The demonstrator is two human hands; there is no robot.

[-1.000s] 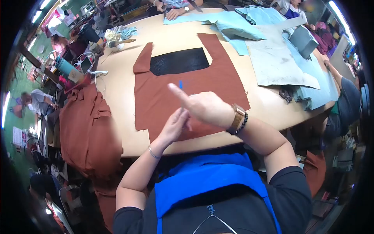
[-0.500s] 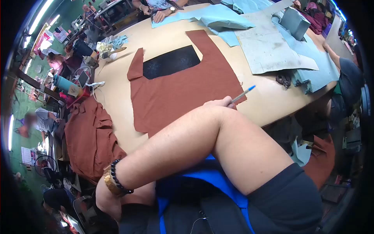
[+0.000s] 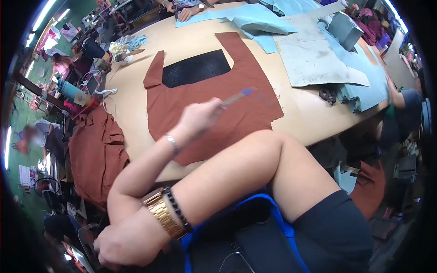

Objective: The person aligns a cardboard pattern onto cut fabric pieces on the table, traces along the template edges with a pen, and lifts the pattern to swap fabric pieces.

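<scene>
My left hand [image 3: 202,119], with a thin silver bracelet at its wrist, is closed round a pen [image 3: 234,98]. The pen has a greyish barrel and a blue end, smeared by motion. Hand and pen are over a rust-brown cut fabric piece [image 3: 205,109] with a deep notch, lying flat on the table. A black panel [image 3: 195,69] shows in the notch. My right arm crosses my body, and my right hand [image 3: 132,241] is at the lower left by my left upper arm. Its fingers look curled; what they grip is hidden. It wears a gold watch [image 3: 160,213] and dark beads.
Crumpled rust-brown fabric [image 3: 98,157] hangs at the table's left edge. Light-blue sheets [image 3: 259,20] and a grey-white pattern card [image 3: 314,59] lie at the back right, with a grey block [image 3: 344,31]. A brush [image 3: 129,55] is at the back left. Other people sit around.
My left hand has moved left with the pen, out from behind my right arm, and is now over the brown fabric. My right hand and watch have come further into view at the lower left.
</scene>
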